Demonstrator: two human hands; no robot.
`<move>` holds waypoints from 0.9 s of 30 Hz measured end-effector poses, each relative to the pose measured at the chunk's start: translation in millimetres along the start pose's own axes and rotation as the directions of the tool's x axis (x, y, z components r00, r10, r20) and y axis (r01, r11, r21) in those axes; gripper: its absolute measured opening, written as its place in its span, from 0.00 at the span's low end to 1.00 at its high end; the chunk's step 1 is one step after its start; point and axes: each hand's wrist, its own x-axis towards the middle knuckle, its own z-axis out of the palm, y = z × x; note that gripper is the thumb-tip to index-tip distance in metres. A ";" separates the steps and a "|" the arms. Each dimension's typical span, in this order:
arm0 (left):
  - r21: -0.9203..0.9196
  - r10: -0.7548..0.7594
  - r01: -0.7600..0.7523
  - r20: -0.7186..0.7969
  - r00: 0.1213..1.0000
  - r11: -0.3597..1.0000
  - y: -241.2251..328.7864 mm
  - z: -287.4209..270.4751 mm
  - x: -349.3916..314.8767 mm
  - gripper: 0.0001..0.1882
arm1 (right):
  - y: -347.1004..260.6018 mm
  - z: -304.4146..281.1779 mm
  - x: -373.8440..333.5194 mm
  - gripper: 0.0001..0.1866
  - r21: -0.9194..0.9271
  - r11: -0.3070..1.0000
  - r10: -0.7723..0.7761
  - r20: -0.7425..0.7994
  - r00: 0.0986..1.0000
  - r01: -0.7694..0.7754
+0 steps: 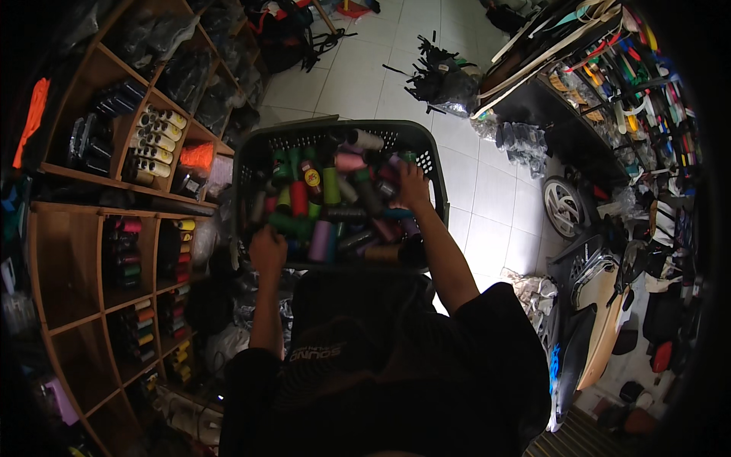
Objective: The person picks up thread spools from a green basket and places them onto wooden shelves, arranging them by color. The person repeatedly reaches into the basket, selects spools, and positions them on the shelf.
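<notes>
A dark plastic basket with perforated sides stands in front of me, filled with thread spools of many colours. My right hand reaches over its right side, fingers stretched out onto the spools beside a green spool. At the near left corner, my left hand is closed, its fingers curled; dim light hides what they hold. Close to it lies a dark green spool. Among the rest are a red spool, a lime green spool and a lilac spool.
Wooden cubby shelves line the left, some holding spools and bagged goods. A motorbike with a light wheel stands at the right, below a crowded rack. Black bundles in plastic lie on the tiled floor.
</notes>
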 end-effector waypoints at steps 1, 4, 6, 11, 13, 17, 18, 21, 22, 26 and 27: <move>0.006 -0.005 0.005 0.002 1.000 1.000 1.0 -0.6 0.6 0.08 | -1.7 2.2 3.8 0.77 0.006 0.999 0.046 0.048 0.998 -0.046; 0.015 -0.049 0.049 0.026 0.998 0.999 1.6 -4.3 -0.3 0.08 | -10.7 -23.2 -2.1 0.76 -0.010 0.996 0.089 0.177 0.980 -0.089; 0.015 -0.049 0.049 0.027 0.998 0.999 1.5 -3.1 -0.2 0.08 | -2.4 -12.9 -4.5 0.75 0.035 0.999 0.032 0.189 0.981 -0.039; 0.017 -0.023 0.023 0.002 1.000 1.000 2.6 -1.8 0.6 0.08 | -1.6 -7.8 -31.6 0.69 0.186 0.982 -0.003 0.145 0.989 -0.024; 0.031 -0.026 0.025 0.032 0.999 0.999 9.0 -9.4 0.0 0.08 | 1.2 9.3 -41.6 0.66 0.326 0.945 -0.024 0.066 0.998 0.001; 0.071 -0.021 0.015 0.079 0.997 0.997 6.3 -6.5 0.2 0.08 | -3.3 28.3 -65.0 0.63 0.575 0.809 0.150 -0.008 0.989 -0.118; 0.074 -0.010 0.004 0.077 0.997 0.997 3.6 -5.1 0.9 0.08 | -4.5 31.1 -69.3 0.63 0.614 0.766 0.219 0.025 0.976 -0.187; 0.084 0.006 -0.013 0.083 0.997 0.996 1.6 -3.1 0.7 0.09 | -5.8 49.1 -82.2 0.60 0.729 0.644 0.366 -0.027 0.930 -0.233; 0.090 0.005 -0.013 0.090 0.996 0.996 0.3 -2.5 1.7 0.09 | -4.8 50.8 -85.5 0.59 0.721 0.648 0.382 -0.028 0.924 -0.246; 0.085 -0.015 0.006 0.102 0.995 0.996 2.5 -4.9 1.5 0.08 | -6.6 46.1 -92.6 0.54 0.714 0.638 0.426 -0.015 0.905 -0.289; 0.080 -0.021 0.013 0.104 0.994 0.997 2.1 -5.5 0.6 0.08 | -9.9 42.8 -93.2 0.52 0.717 0.630 0.433 -0.006 0.902 -0.297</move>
